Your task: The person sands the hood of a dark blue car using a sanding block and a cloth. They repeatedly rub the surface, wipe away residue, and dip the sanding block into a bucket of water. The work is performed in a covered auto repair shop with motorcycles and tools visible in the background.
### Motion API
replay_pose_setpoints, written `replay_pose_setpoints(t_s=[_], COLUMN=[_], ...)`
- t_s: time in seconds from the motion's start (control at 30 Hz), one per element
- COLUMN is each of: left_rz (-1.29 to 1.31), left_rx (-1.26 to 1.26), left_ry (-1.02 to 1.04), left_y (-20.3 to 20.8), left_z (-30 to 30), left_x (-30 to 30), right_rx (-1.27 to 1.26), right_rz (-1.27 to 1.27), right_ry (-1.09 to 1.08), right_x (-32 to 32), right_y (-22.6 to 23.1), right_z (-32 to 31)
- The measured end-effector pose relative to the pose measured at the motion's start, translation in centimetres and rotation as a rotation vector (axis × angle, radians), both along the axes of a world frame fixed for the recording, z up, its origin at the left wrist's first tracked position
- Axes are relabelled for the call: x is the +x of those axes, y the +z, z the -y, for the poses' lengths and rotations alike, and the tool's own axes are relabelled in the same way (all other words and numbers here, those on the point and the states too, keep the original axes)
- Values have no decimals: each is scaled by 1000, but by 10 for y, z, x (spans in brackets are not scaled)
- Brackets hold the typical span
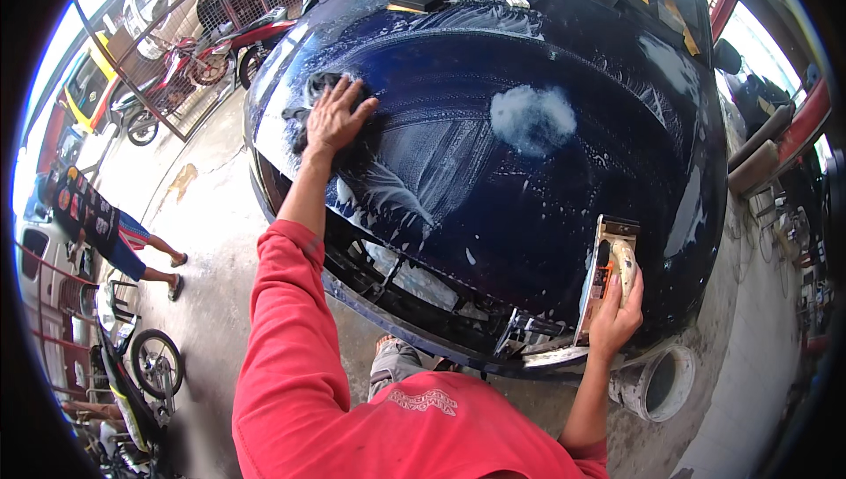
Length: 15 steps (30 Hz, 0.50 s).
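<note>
A dark blue car hood (pixel 441 162) stretches in front of me, wet and streaked with whitish suds. My left hand (pixel 335 116) lies flat on its left side with the fingers spread, over what looks like a crumpled black cloth (pixel 322 82). At the hood's near right edge, my right hand (pixel 617 311) grips a long hand sanding block (pixel 622 259) by its pale handle. A whitish, hazy round patch (pixel 532 119) shows on the hood between my hands.
A dark block (pixel 416 0) rests on the hood's far left. Below the right front edge, a bucket (pixel 668 382) lies tipped on the floor. Another person (pixel 97 219) is at the left, near a parked motorcycle (pixel 132 373). The car's front below the hood is open.
</note>
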State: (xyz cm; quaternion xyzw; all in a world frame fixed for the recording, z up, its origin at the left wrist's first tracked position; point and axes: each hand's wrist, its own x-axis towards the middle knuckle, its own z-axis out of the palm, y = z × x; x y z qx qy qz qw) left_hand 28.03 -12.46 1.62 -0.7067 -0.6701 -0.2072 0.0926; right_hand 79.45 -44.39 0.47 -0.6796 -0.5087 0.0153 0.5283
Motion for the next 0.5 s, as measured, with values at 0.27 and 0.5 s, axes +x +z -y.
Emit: replay_pose_setpoints(t_s=[0.27, 0.5], left_rz=[-5, 107], left_rx=[80, 139], left_ry=[-541, -1026], left_y=[12, -22], left_z=[65, 207], left_x=[227, 373], right_rx=[-10, 85], right_rz=[5, -115], right_ry=[-70, -443], right_x=[4, 23], right_y=[-10, -19], right_z=[0, 57])
